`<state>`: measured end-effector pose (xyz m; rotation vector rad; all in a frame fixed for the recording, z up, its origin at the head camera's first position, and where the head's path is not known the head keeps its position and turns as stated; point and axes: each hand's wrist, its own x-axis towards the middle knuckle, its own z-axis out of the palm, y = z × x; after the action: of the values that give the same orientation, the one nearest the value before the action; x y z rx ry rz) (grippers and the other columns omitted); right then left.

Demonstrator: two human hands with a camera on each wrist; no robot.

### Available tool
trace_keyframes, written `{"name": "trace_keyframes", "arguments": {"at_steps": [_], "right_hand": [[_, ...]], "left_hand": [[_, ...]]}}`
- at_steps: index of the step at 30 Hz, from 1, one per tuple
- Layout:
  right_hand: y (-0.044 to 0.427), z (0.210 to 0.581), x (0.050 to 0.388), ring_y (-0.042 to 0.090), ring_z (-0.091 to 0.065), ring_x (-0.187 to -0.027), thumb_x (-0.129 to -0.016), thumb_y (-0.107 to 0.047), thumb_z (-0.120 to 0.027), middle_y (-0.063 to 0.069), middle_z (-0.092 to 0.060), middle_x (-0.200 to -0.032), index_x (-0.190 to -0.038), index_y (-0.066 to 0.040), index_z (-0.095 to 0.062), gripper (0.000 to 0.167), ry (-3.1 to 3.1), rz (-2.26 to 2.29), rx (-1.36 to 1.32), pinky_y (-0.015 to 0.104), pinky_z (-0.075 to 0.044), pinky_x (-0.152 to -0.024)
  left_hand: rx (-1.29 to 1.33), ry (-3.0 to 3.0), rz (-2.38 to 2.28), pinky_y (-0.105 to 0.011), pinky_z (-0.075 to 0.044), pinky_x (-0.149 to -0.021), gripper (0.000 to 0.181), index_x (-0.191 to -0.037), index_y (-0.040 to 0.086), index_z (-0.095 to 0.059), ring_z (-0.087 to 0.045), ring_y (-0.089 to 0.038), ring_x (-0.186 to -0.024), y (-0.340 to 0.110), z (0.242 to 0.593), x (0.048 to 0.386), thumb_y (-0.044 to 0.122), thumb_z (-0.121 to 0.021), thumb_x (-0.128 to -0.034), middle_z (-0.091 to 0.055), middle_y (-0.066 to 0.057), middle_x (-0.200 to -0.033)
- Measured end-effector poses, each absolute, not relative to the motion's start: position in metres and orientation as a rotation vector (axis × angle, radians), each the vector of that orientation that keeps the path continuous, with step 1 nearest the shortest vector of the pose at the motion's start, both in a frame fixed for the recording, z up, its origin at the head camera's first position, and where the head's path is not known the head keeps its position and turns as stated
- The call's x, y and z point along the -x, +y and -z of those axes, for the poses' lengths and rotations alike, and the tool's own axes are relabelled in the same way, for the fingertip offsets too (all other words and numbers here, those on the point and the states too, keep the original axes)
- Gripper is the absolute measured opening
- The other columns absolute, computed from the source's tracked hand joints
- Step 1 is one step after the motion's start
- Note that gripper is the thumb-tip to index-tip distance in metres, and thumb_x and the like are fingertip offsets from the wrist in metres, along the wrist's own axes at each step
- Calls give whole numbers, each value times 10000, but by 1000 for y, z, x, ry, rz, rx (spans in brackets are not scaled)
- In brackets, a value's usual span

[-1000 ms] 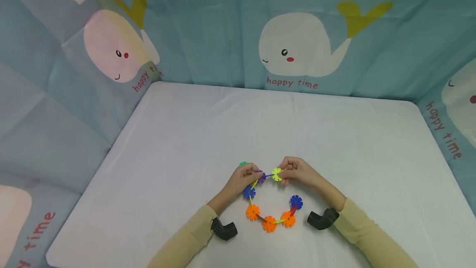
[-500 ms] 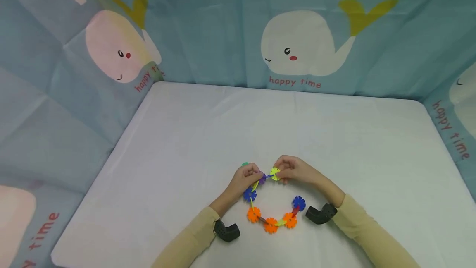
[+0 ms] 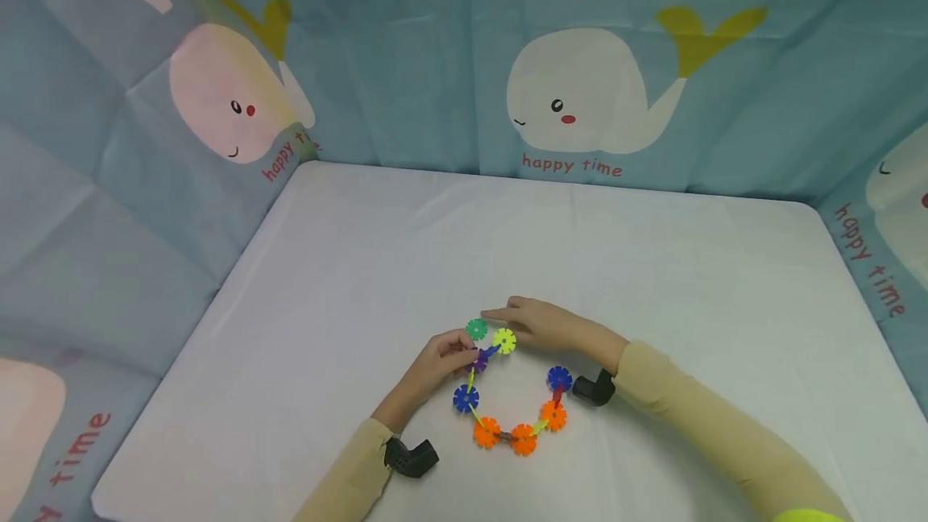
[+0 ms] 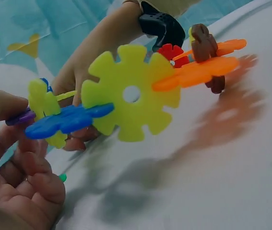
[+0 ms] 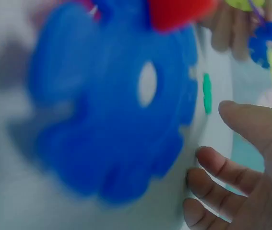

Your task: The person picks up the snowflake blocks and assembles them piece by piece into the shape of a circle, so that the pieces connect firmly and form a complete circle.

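My left hand pinches a purple notched plastic disc in a curved chain of interlocking flower-shaped discs. In the left wrist view, thumb and finger hold the purple disc's edge, and a yellow disc slots between blue and orange ones. The chain runs through a blue disc and several orange ones to another blue disc at its right end. Its other end carries a yellow disc. Beside that lies a loose green disc. My right hand reaches towards it, index finger extended, holding nothing.
A white-covered table bears the chain near its front. Blue curtains with whale prints stand behind and at the sides. Black devices sit at both wrists. The chain's blue end is close to the right wrist device.
My right hand has let go of the yellow disc and moved left towards the green disc. My left hand and the chain have shifted left, and the green disc is now more exposed.
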<state>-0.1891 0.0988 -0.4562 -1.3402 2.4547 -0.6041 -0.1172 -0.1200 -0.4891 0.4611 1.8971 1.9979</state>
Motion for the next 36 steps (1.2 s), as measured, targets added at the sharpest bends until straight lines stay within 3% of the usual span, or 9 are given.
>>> {"name": "trace_keyframes", "arguments": {"at_steps": [4,6,8,10,13,17,21,25,36], "right_hand": [[86,454,188,128,-428,-729,-892,-162,-556,18,-466,-884,-1224,-191,-565,334,2522,323,1487,224,-423,-635],[86,455,188,133,-436,-729,-856,-161,-611,12,-459,-858,-1048,-149,-650,196,2574,298,1531,220,-422,-620],[88,458,189,133,-448,-742,-821,-162,-655,5,-470,-855,-857,-114,-636,63,2606,357,1543,216,-421,-631],[92,460,190,135,-477,-767,-792,-144,-685,6,-498,-869,-787,-114,-578,111,2610,481,1506,225,-433,-669],[97,462,192,148,-494,-797,-763,-78,-700,27,-524,-910,-891,-71,-586,171,2538,707,1355,258,-435,-708],[104,463,193,142,-478,-781,-750,-41,-700,17,-520,-892,-1002,-55,-592,275,2441,882,1183,277,-428,-701],[111,465,193,115,-488,-731,-782,-44,-677,-22,-555,-827,-892,-88,-617,133,2393,1065,1121,264,-435,-665],[120,463,184,105,-504,-677,-782,-25,-674,-45,-583,-773,-817,-97,-609,103,2381,1319,1073,264,-448,-626],[117,473,153,112,-570,-659,-751,49,-678,19,-609,-761,-755,-72,-623,132,2456,1642,994,257,-487,-606]], "left_hand": [[-507,1686,-2024,-257,-420,-771,86,-811,66,-517,-496,-171,-851,-126,496,119,22,-496,-882,-541,-47,-928],[-542,1561,-2027,-285,-402,-836,134,-803,86,-504,-508,-220,-956,-125,493,119,-12,-454,-879,-541,-61,-1021],[-551,1483,-2015,-301,-405,-847,172,-811,94,-495,-521,-254,-994,-125,492,120,-41,-415,-880,-545,-71,-1063],[-528,1447,-2010,-301,-423,-814,179,-849,64,-489,-541,-262,-967,-123,492,119,-79,-386,-880,-550,-86,-1051],[-456,1436,-2022,-294,-433,-800,128,-990,-3,-485,-557,-221,-921,-121,495,120,-43,-411,-893,-549,-100,-1019],[-342,1496,-2040,-277,-445,-774,282,-1143,-71,-446,-561,-177,-846,-119,496,119,66,-489,-900,-557,-95,-960],[-238,1577,-2049,-243,-458,-688,185,-1021,-42,-523,-555,-149,-765,-115,498,118,102,-513,-905,-580,-82,-861],[-182,1668,-2054,-233,-453,-641,60,-895,27,-540,-549,-147,-712,-108,496,118,76,-509,-911,-584,-79,-792],[-94,1812,-2096,-258,-476,-616,84,-889,-32,-530,-595,-183,-695,-97,493,122,49,-513,-905,-610,-147,-784]]}}
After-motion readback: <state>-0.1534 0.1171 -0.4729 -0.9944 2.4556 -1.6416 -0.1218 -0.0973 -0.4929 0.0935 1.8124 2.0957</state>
